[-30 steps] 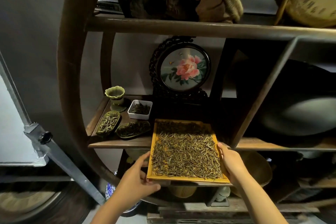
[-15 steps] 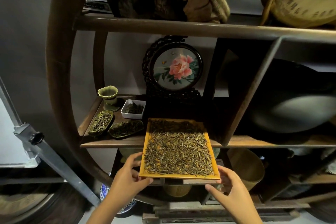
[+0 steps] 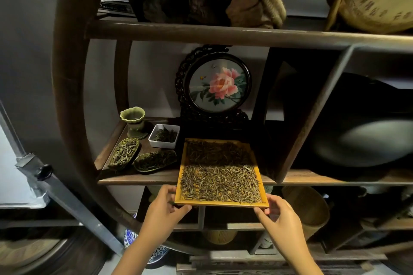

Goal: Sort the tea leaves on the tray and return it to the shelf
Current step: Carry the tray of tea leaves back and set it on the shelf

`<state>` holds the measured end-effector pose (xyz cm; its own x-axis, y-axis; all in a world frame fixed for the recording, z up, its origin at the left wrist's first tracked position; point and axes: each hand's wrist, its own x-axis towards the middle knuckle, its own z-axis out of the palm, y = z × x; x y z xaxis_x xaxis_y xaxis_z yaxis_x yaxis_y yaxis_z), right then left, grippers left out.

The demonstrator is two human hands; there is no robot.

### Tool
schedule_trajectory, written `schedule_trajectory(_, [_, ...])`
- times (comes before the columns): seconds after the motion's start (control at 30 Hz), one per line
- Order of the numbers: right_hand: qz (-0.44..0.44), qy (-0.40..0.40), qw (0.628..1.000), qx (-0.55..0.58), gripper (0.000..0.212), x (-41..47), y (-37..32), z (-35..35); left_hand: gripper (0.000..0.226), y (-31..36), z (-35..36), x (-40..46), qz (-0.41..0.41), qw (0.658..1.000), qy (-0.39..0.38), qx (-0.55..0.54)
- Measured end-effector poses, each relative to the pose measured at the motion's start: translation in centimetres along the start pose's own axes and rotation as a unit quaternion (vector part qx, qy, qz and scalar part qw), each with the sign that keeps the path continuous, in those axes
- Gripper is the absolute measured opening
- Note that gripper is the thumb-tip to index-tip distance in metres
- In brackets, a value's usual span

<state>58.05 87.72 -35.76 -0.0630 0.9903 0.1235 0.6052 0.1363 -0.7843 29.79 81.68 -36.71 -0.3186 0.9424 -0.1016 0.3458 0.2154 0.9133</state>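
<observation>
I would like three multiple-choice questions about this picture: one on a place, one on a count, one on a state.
1. Where does the white square dish stand?
A. behind the two leaf-shaped dishes
B. on the top shelf
C. on the yellow tray

2. How many hands hold the yellow tray?
A. none
B. one
C. two

3. How far is the tray on the shelf?
A. fully in
B. partly in, front edge overhanging
C. not touching

Answers:
1 A, it sits farther back on the same shelf.
2 C, left hand and right hand grip its front corners.
3 B, the near part sticks out past the shelf edge.
</observation>
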Motion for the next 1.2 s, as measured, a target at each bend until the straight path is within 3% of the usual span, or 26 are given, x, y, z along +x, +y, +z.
schedule_trajectory(0.47, [-0.019,0.042,0.999,-0.015,0.023,3.4,0.4,1.3,0.033,0.6,1.3,2.7,-0.001,0.998,0.048,0.03])
schedule_trajectory(0.8, [-0.019,0.053,0.998,-0.021,0.031,4.8,-0.3,2.2,0.029,0.9,1.7,4.0,-0.002,0.995,0.093,0.029])
schedule_trajectory(1.07, [-0.019,0.05,0.998,-0.016,0.027,5.0,-0.3,2.2,0.029,1.1,1.7,4.1,0.004,0.994,0.088,0.058])
schedule_trajectory(1.2, [-0.01,0.042,0.999,-0.028,0.037,4.6,-0.3,2.1,0.025,1.2,1.2,3.8,0.004,0.992,0.088,0.089])
